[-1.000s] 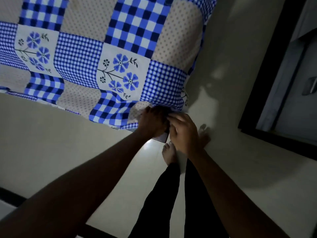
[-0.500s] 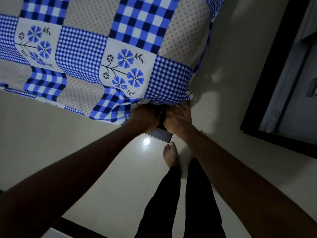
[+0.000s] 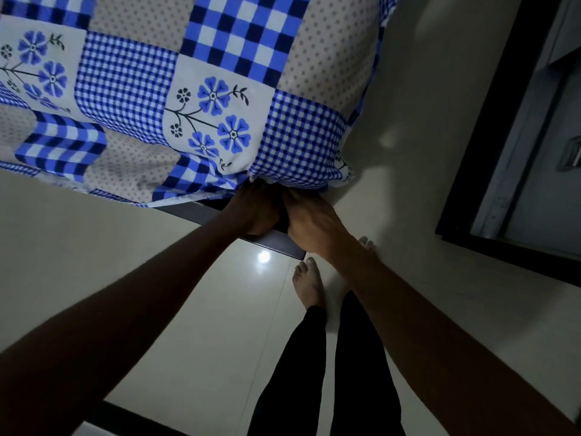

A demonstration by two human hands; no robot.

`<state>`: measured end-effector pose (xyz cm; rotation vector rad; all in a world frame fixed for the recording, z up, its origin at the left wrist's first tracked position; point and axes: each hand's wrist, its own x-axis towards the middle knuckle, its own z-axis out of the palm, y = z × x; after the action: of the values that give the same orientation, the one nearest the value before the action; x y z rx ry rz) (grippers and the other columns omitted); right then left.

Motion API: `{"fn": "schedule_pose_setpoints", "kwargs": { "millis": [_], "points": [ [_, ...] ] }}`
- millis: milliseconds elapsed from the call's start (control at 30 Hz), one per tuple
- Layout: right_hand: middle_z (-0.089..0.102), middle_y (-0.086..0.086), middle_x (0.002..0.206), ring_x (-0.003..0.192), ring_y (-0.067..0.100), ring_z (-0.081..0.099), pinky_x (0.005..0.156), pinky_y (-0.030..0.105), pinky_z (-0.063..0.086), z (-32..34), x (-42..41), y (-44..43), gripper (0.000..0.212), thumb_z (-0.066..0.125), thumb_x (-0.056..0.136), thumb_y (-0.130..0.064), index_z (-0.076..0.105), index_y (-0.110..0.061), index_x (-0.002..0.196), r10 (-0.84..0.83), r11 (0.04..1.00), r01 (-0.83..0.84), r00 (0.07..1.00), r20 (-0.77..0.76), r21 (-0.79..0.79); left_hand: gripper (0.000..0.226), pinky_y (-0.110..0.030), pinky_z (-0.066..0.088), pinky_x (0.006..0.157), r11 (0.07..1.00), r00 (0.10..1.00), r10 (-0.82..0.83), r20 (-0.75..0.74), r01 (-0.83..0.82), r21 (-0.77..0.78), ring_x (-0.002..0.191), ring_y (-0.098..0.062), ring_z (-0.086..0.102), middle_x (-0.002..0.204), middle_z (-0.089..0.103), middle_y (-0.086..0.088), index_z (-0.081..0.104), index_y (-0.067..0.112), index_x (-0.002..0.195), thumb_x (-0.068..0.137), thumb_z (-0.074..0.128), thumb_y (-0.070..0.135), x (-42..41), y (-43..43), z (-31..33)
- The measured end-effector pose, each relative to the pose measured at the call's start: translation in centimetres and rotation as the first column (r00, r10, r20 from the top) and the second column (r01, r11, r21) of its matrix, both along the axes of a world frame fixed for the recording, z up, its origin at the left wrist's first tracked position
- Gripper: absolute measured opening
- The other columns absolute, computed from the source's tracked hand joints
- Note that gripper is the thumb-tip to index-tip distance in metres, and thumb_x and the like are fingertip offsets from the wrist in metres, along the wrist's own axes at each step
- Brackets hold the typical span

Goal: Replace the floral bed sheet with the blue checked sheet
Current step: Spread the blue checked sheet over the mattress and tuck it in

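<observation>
Blue checked sheet point(image 3: 220, 58): spread over the bed, with its hem draped just above the bed frame point(image 3: 276, 242) corner, probably for tucking in.
Left hand point(image 3: 254, 212): above the frame corner, arm outstretched. The fingers are buried under the hem, so I cannot tell whether they pinch or push.
Right hand point(image 3: 314, 225): beside the left hand, over the frame corner, back upward. The fingers lie close together with their tips hidden under the cloth.

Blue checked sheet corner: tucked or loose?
Half-tucked. The blue checked sheet puckers into the left hand at the corner, right hand beside it; farther left its edge hangs free.
</observation>
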<state>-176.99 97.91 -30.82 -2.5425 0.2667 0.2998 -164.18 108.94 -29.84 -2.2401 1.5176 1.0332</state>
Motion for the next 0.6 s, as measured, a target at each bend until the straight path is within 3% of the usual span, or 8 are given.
{"fn": "schedule_pose_setpoints", "kwargs": {
  "millis": [100,133,200,267,333,433,500,600],
  "points": [
    [0.05,0.01,0.145,0.137,0.026,0.042,0.113,0.033,0.021,-0.2,2.4,0.1,0.044,0.05,0.099,-0.021,0.049,-0.008,0.141,0.109,0.985,-0.135,0.972,-0.208,-0.112,0.068,-0.056,0.031,0.113,0.981,0.989,0.136,-0.061,-0.143,-0.135,0.14,-0.041,0.036,0.15,0.041,-0.022,0.044,-0.002,0.143,0.092,0.024,0.04,-0.5,1.4,2.1],
    [0.048,0.011,0.147,0.138,0.026,0.04,0.113,0.035,0.021,-0.4,2.6,0.2,0.043,0.045,0.102,-0.023,0.046,-0.009,0.143,0.089,0.989,-0.113,0.968,-0.235,-0.093,0.068,-0.053,0.028,0.116,0.978,0.985,0.168,-0.04,-0.171,-0.117,0.143,-0.037,0.033,0.154,0.036,-0.019,0.038,0.003,0.148,0.093,0.024,0.04,-1.1,1.7,3.2],
    [0.066,0.01,0.122,0.115,0.023,0.061,0.098,0.032,0.045,-0.4,3.2,0.5,0.045,0.07,0.086,-0.034,0.063,-0.009,0.122,0.044,0.993,-0.069,0.967,-0.252,-0.092,0.066,-0.049,0.028,0.117,0.964,0.969,0.244,0.023,-0.241,-0.11,0.142,-0.035,0.034,0.155,0.036,-0.016,0.035,0.007,0.15,0.094,0.022,0.04,-2.0,2.3,4.2],
    [0.074,0.005,0.087,0.082,0.019,0.072,0.071,0.028,0.056,-0.5,4.0,1.2,0.056,0.095,0.046,-0.04,0.075,-0.012,0.089,0.018,0.999,-0.031,0.953,-0.304,-0.039,0.07,-0.053,0.03,0.115,0.971,0.97,0.238,0.044,-0.237,-0.028,0.14,-0.04,0.037,0.151,0.04,-0.021,0.036,0.004,0.149,0.095,0.013,0.041,-2.1,2.0,4.0],
    [0.073,0.007,0.108,0.102,0.016,0.068,0.088,0.025,0.048,-0.2,4.3,1.4,0.059,0.09,0.062,-0.043,0.072,-0.009,0.107,0.001,0.997,-0.025,0.943,-0.333,-0.068,0.07,-0.056,0.032,0.112,0.975,0.975,0.22,0.016,-0.22,0.009,0.135,-0.045,0.04,0.146,0.043,-0.026,0.04,0.0,0.145,0.096,0.01,0.04,-1.0,1.0,2.3],
    [0.033,0.004,0.159,0.146,0.02,0.028,0.114,0.031,0.013,-0.6,4.4,1.0,0.056,0.047,0.102,-0.036,0.032,-0.016,0.152,-0.024,0.998,0.005,0.962,-0.27,-0.068,0.057,-0.055,0.02,0.118,0.96,0.971,0.232,0.049,-0.237,0.146,0.143,-0.042,0.026,0.155,0.031,-0.018,0.033,0.008,0.149,0.101,0.02,0.035,0.7,-0.7,0.2],
    [0.032,0.005,0.16,0.147,0.023,0.027,0.116,0.035,0.015,-0.7,3.3,0.4,0.061,0.051,0.099,-0.027,0.029,-0.016,0.155,0.013,0.998,-0.026,0.976,-0.219,-0.053,0.056,-0.055,0.007,0.119,0.955,0.974,0.218,0.069,-0.227,0.19,0.148,-0.041,0.012,0.161,0.02,-0.013,0.024,0.013,0.154,0.103,0.025,0.036,0.8,-1.3,-0.6],
    [0.058,0.011,0.141,0.131,0.028,0.049,0.111,0.039,0.034,-0.6,0.2,-1.1,0.061,0.056,0.077,-0.01,0.057,-0.005,0.137,0.074,0.995,-0.076,0.997,-0.026,-0.059,0.062,-0.051,-0.003,0.12,0.939,0.953,0.294,0.081,-0.303,0.161,0.15,-0.035,0.002,0.165,0.008,-0.006,0.014,0.022,0.157,0.102,0.027,0.047,0.7,-1.0,-1.2]
  ]
}}
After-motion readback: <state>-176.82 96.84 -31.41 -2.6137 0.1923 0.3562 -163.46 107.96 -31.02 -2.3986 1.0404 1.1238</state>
